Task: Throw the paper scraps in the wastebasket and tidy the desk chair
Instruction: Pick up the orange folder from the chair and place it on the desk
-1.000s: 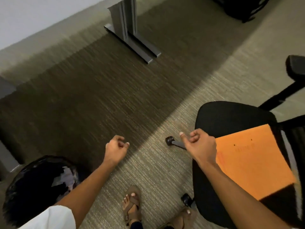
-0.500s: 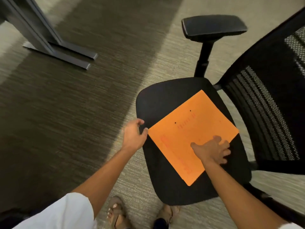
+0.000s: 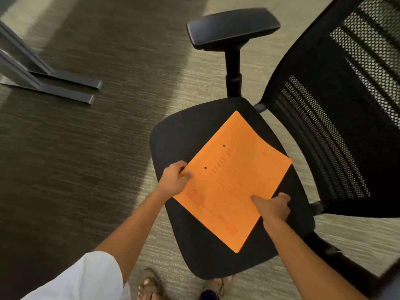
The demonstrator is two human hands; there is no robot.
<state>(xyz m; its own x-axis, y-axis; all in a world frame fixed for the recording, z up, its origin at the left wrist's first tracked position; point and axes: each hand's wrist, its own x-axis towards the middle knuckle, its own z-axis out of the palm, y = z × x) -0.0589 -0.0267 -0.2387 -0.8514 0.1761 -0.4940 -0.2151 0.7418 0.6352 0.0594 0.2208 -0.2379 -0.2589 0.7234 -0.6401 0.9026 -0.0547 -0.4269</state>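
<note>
The orange folder (image 3: 232,180) lies on the chair (image 3: 173,137) seat, pinched at two edges. The left hand (image 3: 175,179) grips its left edge, thumb on top; the right hand (image 3: 271,207) grips the right edge, thumb on top, fingers underneath. Sandalled feet (image 3: 149,286) stand below the grips on carpet (image 3: 75,159).

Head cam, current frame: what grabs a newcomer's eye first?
The orange folder, lying askew on the black seat mid-frame, stands out at once. The left hand grips its left edge and the right hand its right edge, thumbs on top. Behind it rise the mesh backrest at right and one armrest at top.
</note>
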